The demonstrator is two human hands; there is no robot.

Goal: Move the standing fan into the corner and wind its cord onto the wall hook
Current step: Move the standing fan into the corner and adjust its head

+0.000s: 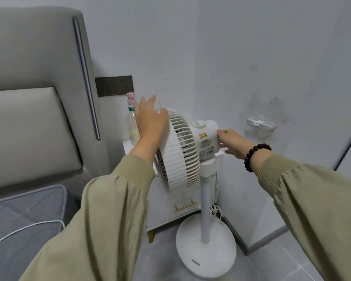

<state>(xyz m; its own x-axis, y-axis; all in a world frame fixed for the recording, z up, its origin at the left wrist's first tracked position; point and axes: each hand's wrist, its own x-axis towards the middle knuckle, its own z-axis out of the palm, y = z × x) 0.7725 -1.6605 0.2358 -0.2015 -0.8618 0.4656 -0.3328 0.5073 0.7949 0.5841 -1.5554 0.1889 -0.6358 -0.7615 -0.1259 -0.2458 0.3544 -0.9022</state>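
To steady the white plastic standing fan (205, 169) near the corner (197, 78), the right hand (231, 141) clasped its motor housing (205, 136) while the left hand (150, 120), fingers spread wide, braced the ribbed grille (178, 159).

a grey padded fabric headboard (28, 118) fills the left side, with a grey-blue quilted mattress (24, 211) below it and a thin white cable (28, 227) lying across the mattress. a black double wall socket plate (114, 86) sits just beside the headboard. below it, a clear plastic bottle with a pink cap (131, 118) stands upright on a white bedside cabinet with a gold bar handle (164, 211). pale grey glossy floor tiles (160, 260) lie underneath.
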